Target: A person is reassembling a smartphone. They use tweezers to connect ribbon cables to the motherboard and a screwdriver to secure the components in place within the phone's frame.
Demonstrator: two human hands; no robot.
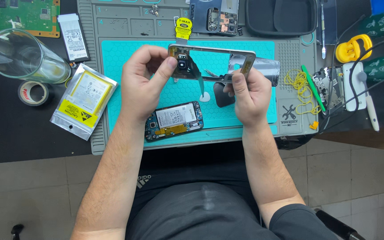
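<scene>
Both hands hold one thing between them: a silver metal phone frame (212, 55), raised above a turquoise work mat (112, 62). Left hand (144, 82) is closed on the frame's left end, thumb and forefinger pinching near the small dark camera block set into that corner. Right hand (249, 95) is closed on the frame's right part, thumb and fingertips gripping its lower edge, with a thin pointed tool that may be tweezers (212, 74) poking out leftward from that grip; whether the hand holds the tool or only the frame is hard to tell.

Long axis of the frame runs left to right, from one hand to the other, with the open middle of the frame between them. A strip of clear film (265, 69) hangs off its right end, beyond the right hand.

On the mat below the hands lies an opened phone body (174, 121), battery showing, nearer the left wrist and well apart from the frame. A dark triangular pick (222, 95) lies just left of the right hand. A yellow pull tab (183, 27) sits beyond the frame. Off the mat to the left are a foil-bagged battery (84, 100), a loose battery (73, 38), a drinking glass on its side (21, 55) and a roll of tape (33, 92).
</scene>
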